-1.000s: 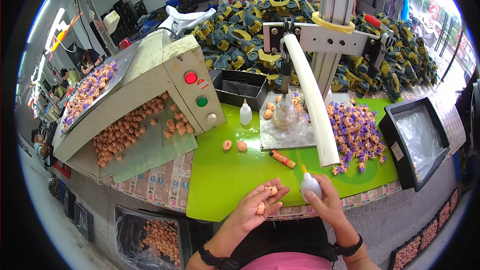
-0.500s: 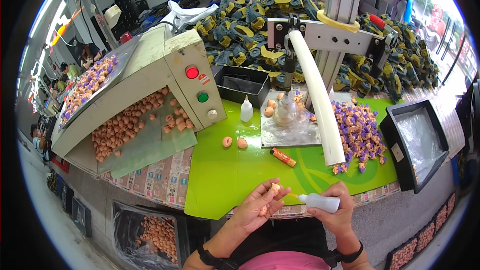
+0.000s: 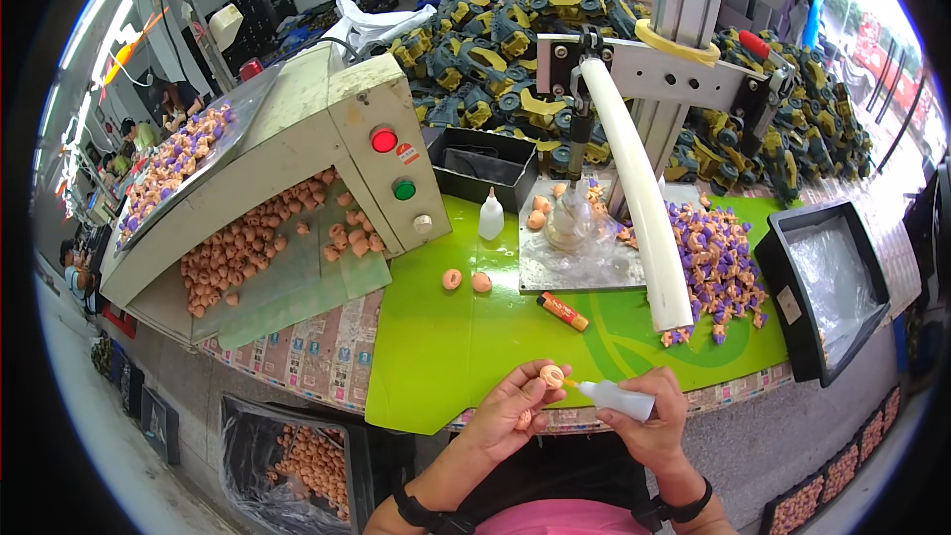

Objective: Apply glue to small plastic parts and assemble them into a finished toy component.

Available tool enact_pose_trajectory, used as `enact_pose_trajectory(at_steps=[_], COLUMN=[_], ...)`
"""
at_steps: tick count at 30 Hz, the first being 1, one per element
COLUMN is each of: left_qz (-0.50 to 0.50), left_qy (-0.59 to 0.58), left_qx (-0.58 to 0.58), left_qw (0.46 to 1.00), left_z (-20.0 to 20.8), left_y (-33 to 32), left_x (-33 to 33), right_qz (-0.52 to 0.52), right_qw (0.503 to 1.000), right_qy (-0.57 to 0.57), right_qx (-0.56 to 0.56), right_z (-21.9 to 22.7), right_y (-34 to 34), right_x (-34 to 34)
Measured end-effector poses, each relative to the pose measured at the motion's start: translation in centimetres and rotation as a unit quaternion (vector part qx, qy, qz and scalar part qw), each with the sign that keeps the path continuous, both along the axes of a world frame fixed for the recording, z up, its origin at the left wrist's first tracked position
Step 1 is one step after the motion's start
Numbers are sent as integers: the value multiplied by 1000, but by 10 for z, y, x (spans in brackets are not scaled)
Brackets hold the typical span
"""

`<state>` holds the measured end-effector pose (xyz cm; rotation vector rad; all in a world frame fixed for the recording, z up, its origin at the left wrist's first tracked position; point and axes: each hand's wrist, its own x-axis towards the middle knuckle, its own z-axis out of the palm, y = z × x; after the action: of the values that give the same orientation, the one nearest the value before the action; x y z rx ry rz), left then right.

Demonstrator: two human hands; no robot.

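Observation:
My left hand (image 3: 499,418) pinches a small peach-coloured hollow toy head (image 3: 552,375) between thumb and fingers. A second peach piece (image 3: 524,420) sits lower in the same hand, partly covered by the fingers. Closed round a white squeeze bottle (image 3: 622,400), my right hand (image 3: 658,422) holds it on its side. The bottle's thin yellowish nozzle points left, at or very near the toy head's opening; contact cannot be made out. Beyond my hands, two more peach heads (image 3: 481,282) and an orange-red tube-shaped stick (image 3: 563,312) lie on the green mat (image 3: 426,376).
A hand-lever press (image 3: 639,208) stands over a metal plate, with another white bottle (image 3: 491,216) to its left. Purple-and-peach parts (image 3: 715,263) are heaped to the right, beside a black bin (image 3: 832,287). A beige machine (image 3: 357,129) holds many heads at left. Toy vehicles (image 3: 475,50) pile up behind.
The bottle has moved left and its nozzle has come up to the toy head. My left hand has turned the head and shifted slightly right.

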<state>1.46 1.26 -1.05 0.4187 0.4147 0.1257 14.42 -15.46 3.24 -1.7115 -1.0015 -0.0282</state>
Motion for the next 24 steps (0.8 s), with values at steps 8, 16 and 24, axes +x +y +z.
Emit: enact_pose_trajectory(at_steps=[8,16,24], left_qz=[0,-7,-6], left_qy=[-1,-4,5], left_qx=[0,5,7], left_qw=[1000,1000,1000], left_z=[0,1,4], left_y=[0,0,0], left_x=[0,1,2], right_qz=[-4,-2,-9], right_qw=[1000,1000,1000], right_qy=[4,0,-9], right_qx=[10,8,-3], right_z=[-1,-3,-4], right_y=[1,2,1], right_x=[-1,0,1])
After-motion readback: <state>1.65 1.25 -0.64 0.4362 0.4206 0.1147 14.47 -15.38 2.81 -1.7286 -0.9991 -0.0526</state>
